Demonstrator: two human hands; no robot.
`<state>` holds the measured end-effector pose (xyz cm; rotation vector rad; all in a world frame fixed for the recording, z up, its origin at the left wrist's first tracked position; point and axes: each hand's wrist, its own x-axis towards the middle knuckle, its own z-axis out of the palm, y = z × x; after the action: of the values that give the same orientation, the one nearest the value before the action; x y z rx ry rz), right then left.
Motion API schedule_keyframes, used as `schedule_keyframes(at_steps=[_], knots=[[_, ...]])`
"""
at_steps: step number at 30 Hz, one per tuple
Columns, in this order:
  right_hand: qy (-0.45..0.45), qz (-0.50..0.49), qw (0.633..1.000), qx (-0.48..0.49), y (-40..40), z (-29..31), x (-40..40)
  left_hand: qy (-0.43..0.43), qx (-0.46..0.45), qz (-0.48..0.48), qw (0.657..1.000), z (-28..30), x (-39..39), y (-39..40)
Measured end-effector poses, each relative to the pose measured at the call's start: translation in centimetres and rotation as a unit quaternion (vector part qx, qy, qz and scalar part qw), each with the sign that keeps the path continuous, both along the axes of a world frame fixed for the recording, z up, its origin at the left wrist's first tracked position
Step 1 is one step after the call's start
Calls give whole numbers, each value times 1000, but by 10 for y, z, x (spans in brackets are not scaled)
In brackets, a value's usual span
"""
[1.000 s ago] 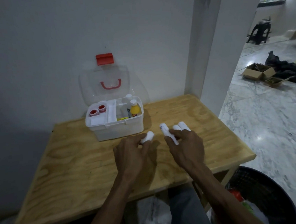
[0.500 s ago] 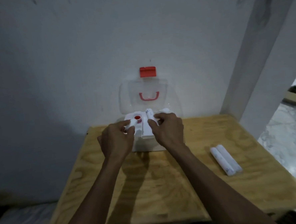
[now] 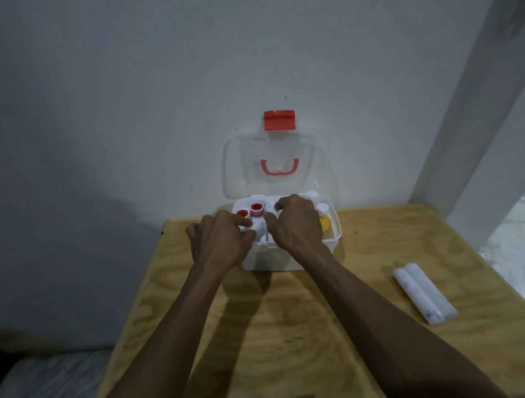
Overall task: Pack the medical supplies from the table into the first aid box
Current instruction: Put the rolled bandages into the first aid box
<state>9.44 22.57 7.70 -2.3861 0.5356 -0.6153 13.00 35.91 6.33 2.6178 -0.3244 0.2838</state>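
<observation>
The white first aid box (image 3: 334, 236) stands open at the table's far edge, its clear lid (image 3: 244, 166) with a red handle leaning on the wall. Inside are two red-capped rolls (image 3: 256, 209) and a yellow bottle (image 3: 324, 222). My left hand (image 3: 219, 238) hovers over the box's left front corner, closed on a small white roll (image 3: 247, 229). Over the middle of the box, my right hand (image 3: 296, 223) holds a white bandage roll (image 3: 268, 205), mostly hidden. Two more white rolls (image 3: 424, 296) lie side by side on the table at right.
The wooden table (image 3: 294, 335) ends close to a white pillar (image 3: 478, 124) at right. Marble floor (image 3: 522, 244) lies beyond the right edge. The wall stands directly behind the box.
Both hands have sunk slightly into the box with their rolls. One second ago they were picking the rolls up from the table in front of the box.
</observation>
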Motion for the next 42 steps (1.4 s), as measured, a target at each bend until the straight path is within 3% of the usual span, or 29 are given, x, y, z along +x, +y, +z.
schedule_keyframes(at_steps=[11, 32, 38, 42], knots=[[32, 40, 998, -39, -3, -6, 0, 9, 1, -7, 1000, 8, 2, -1], [-3, 37, 999, -25, -6, -9, -2, 3, -15, 2, 1000, 7, 0, -1], [-43, 58, 997, 1, -12, 1, -15, -40, -71, -1, 997, 13, -12, 3], [-73, 51, 996, 6, -29, 14, -46, -110, -160, -22, 981, 27, -39, -2]])
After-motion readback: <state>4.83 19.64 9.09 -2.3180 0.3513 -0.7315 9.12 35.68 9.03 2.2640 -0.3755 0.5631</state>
